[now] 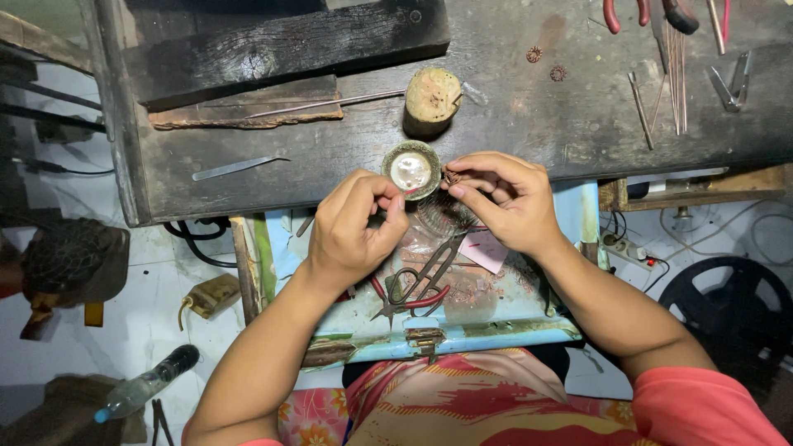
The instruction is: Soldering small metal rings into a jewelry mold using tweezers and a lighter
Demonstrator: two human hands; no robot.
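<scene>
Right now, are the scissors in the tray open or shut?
Open. The scissors lie flat in the blue tray, blades spread apart in a V, below both hands; neither hand touches them.

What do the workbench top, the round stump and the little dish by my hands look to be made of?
Workbench top: dark, worn wood, grain and scratches showing. Round stump: probably raw wood, pale cut end, rough sides. Little dish: apparently tarnished metal, dull rim, glossy whitish contents.

Bare bench (512, 124) lies behind the round dish (410, 170); wooden stump (431, 99) blocks its far side, seemingly close.
</scene>
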